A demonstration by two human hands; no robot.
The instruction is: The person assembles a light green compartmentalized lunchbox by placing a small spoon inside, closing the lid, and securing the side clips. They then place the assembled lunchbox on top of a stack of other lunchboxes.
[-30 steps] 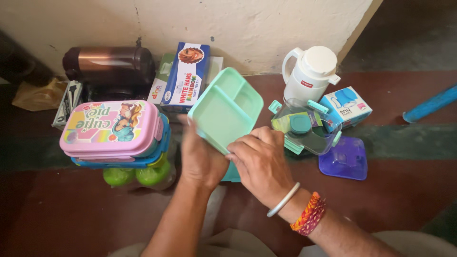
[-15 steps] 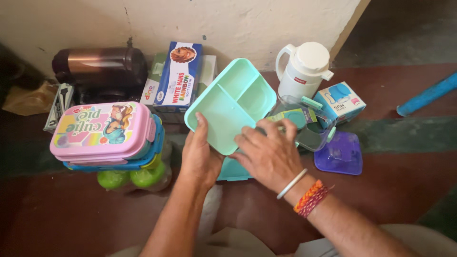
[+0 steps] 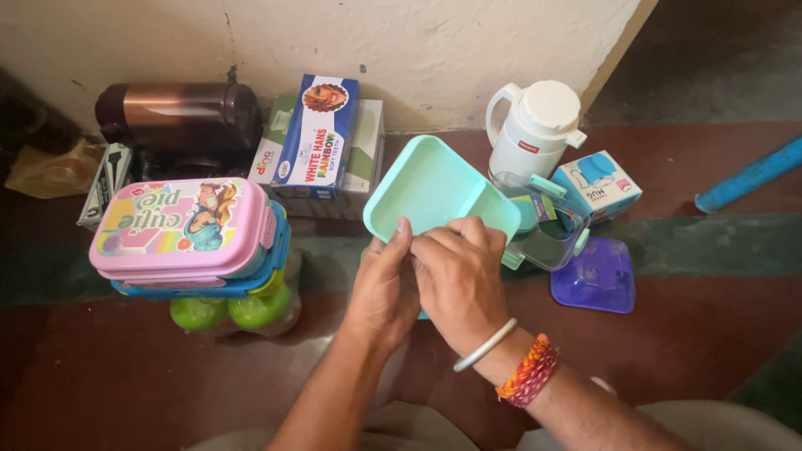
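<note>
A mint-green divided tray (image 3: 434, 188), the insert of a lunch box, is held tilted above the floor. My left hand (image 3: 383, 288) grips its near edge from below. My right hand (image 3: 458, 280), with a white bangle and orange thread band at the wrist, holds the same near edge beside it, fingers curled over the rim. Just to the right sits a clear lunch box base (image 3: 547, 234) with mint clips, partly hidden by the tray.
A pink-lidded lunch box (image 3: 180, 227) is stacked on a blue one over two green balls (image 3: 230, 311) at left. A white jug (image 3: 536, 125), small blue carton (image 3: 595, 185), purple lid (image 3: 595, 276), blue box (image 3: 316, 138) and brown flask (image 3: 175, 113) line the wall.
The tray has been turned and lowered slightly toward me, its compartments now facing more away. My right hand slid from the clear box side onto the tray's near rim beside the left.
</note>
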